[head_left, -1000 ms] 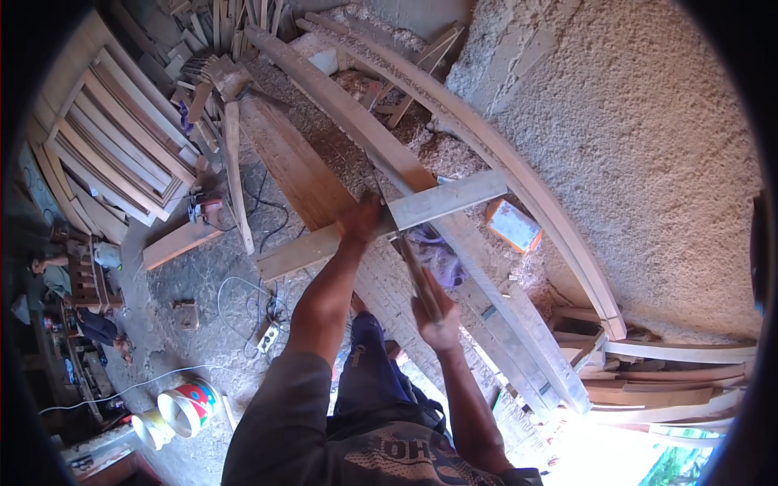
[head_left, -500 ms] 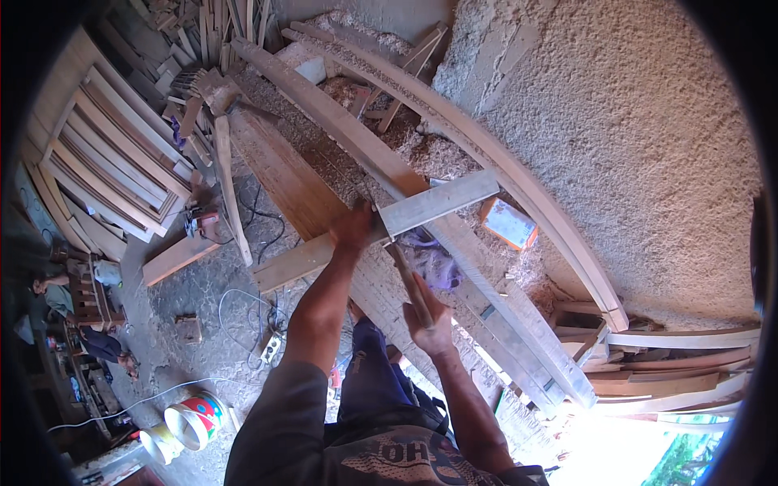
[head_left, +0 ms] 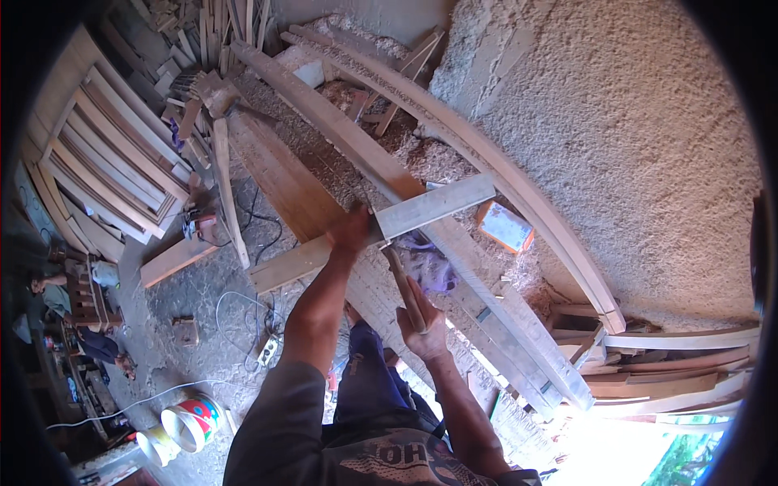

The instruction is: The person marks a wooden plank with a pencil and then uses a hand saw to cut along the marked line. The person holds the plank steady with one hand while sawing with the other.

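Lying around the work are a purple rag [head_left: 429, 267] just under the plank, a small orange-edged box [head_left: 504, 227] in the sawdust to the right, a power tool [head_left: 200, 228] with its cable on the floor to the left, and a painted bucket [head_left: 190, 423] near the lower edge. The left hand [head_left: 350, 231] presses down on a pale flat plank [head_left: 369, 233] that lies crosswise over a long curved beam [head_left: 381, 174]; its grip is closed over the plank's near edge. The right hand [head_left: 423, 328] has its grip wrapped tight around the wooden handle of a handsaw [head_left: 399, 279], whose blade reaches up to the plank beside the left hand. A second curved beam [head_left: 519, 190] arcs behind, close to the rough plastered wall [head_left: 632, 121], hemming the work in on the right. The floor is bare grey concrete strewn with shavings and offcuts. Slatted wooden frames [head_left: 113, 166] lean at the left, and more sawn boards [head_left: 673, 364] are stacked at the lower right. The timber is raw, pale and unfinished.
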A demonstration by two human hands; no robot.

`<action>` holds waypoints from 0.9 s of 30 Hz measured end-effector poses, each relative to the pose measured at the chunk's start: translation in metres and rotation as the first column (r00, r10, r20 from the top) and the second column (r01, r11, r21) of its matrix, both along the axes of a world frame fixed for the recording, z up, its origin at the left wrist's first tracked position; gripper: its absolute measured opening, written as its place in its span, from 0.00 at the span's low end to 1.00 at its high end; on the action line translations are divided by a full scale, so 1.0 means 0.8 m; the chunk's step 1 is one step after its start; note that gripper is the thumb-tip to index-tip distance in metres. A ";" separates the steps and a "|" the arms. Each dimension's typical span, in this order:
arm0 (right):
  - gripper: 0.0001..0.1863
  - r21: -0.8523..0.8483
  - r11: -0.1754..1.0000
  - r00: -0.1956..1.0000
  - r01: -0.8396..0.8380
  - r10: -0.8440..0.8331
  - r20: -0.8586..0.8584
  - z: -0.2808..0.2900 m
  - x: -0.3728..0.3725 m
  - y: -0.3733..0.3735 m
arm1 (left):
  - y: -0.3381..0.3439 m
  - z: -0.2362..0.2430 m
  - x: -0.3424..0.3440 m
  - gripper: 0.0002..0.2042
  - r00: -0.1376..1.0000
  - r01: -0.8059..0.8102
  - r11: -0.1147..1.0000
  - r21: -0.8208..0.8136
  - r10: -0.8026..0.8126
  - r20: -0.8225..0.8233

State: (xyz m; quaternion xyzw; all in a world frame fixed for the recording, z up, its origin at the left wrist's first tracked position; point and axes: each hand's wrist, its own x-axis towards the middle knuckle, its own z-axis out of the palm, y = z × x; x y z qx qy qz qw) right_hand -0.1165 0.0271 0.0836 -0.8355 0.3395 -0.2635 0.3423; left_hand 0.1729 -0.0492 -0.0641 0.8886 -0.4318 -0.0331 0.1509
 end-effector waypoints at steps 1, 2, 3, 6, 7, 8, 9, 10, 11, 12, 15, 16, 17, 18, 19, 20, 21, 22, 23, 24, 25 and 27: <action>0.32 0.011 1.000 1.000 -0.004 0.003 0.025 -0.002 -0.023 0.016 | 0.009 -0.006 0.002 0.20 0.999 -0.037 0.999 0.002 0.037 -0.036; 0.32 0.005 1.000 0.999 -0.002 0.002 0.051 -0.001 -0.049 0.026 | 0.004 -0.004 0.002 0.22 0.999 -0.026 0.999 -0.047 0.024 -0.038; 0.32 0.166 0.986 0.997 0.005 0.008 -0.081 0.034 -0.088 0.058 | 0.014 -0.009 -0.001 0.24 0.999 -0.021 0.997 -0.077 0.017 -0.044; 0.32 -0.171 0.984 0.984 -0.056 0.026 -0.175 0.078 -0.185 0.126 | 0.016 0.002 -0.021 0.29 0.992 -0.064 0.994 -0.089 0.053 -0.114; 0.35 -0.333 0.938 0.984 -0.096 0.040 -0.172 0.099 -0.179 0.122 | 0.015 0.011 -0.018 0.30 0.989 -0.096 0.992 -0.078 0.086 -0.124; 0.34 -0.237 0.970 0.991 -0.060 0.028 -0.133 0.121 -0.150 0.109 | 0.014 0.015 -0.014 0.27 0.989 -0.079 0.995 -0.056 0.072 -0.127; 0.33 -0.020 1.000 0.997 -0.013 0.011 -0.078 0.089 -0.148 0.110 | 0.014 0.018 -0.010 0.23 0.990 -0.064 0.997 -0.033 0.059 -0.131; 0.31 0.190 0.981 0.999 0.046 -0.042 -0.025 0.057 -0.146 0.110 | 0.015 0.017 -0.015 0.21 0.988 -0.046 0.999 -0.009 0.044 -0.146; 0.31 0.171 0.983 0.998 0.068 -0.066 -0.018 0.030 -0.113 0.081 | 0.013 0.022 -0.023 0.21 0.984 -0.048 0.999 0.018 0.050 -0.170; 0.31 0.154 0.983 0.995 0.097 -0.095 -0.016 0.004 -0.083 0.054 | 0.009 0.026 -0.030 0.21 0.979 -0.048 0.998 0.044 0.055 -0.195; 0.30 -0.043 0.999 0.999 0.033 -0.031 0.028 0.013 -0.020 0.023 | 0.005 0.029 -0.014 0.22 0.982 -0.053 0.995 0.080 0.066 -0.177; 0.30 0.043 0.998 0.998 0.046 -0.047 0.037 0.015 -0.030 0.029 | 0.008 0.020 -0.010 0.22 0.983 -0.051 0.995 0.090 0.066 -0.172; 0.31 0.133 0.989 0.997 0.067 -0.072 0.033 0.019 -0.048 0.042 | 0.014 0.011 -0.011 0.22 0.981 -0.049 0.996 0.074 0.062 -0.185; 0.30 0.265 0.962 0.996 0.070 -0.053 -0.070 0.035 -0.081 0.069 | 0.014 0.006 -0.002 0.22 0.980 -0.058 0.997 0.046 0.066 -0.187; 0.30 0.131 0.991 0.997 0.018 -0.008 -0.080 0.048 -0.122 0.098 | 0.016 0.001 0.000 0.22 0.978 -0.063 0.998 0.023 0.066 -0.199; 0.32 -0.023 1.000 0.998 -0.010 0.008 -0.064 0.068 -0.151 0.119 | 0.012 0.005 -0.003 0.21 0.973 -0.077 0.997 0.017 0.079 -0.218; 0.30 0.217 0.976 0.993 0.031 -0.006 -0.114 0.090 -0.192 0.140 | 0.008 0.017 -0.015 0.21 0.967 -0.086 0.996 0.018 0.088 -0.240; 0.29 -0.065 0.998 0.964 -0.018 0.001 -0.265 0.102 -0.198 0.150 | 0.007 0.030 -0.018 0.21 0.964 -0.100 0.995 0.012 0.100 -0.246; 0.28 -0.117 0.993 0.970 -0.030 0.001 -0.242 0.099 -0.193 0.148 | 0.010 0.023 -0.018 0.20 0.970 -0.097 0.995 0.012 0.097 -0.223; 0.28 -0.170 0.985 0.976 -0.041 0.003 -0.218 0.088 -0.180 0.143 | 0.013 0.013 -0.017 0.19 0.975 -0.095 0.995 0.011 0.095 -0.201; 0.28 -0.121 0.993 0.983 -0.011 -0.011 -0.184 0.075 -0.159 0.128 | 0.009 0.010 -0.015 0.18 0.981 -0.091 0.996 -0.002 0.090 -0.174; 0.30 0.097 0.991 0.990 0.089 -0.077 -0.121 0.043 -0.109 0.089 | 0.011 0.006 -0.026 0.16 0.988 -0.070 0.994 -0.080 0.058 -0.143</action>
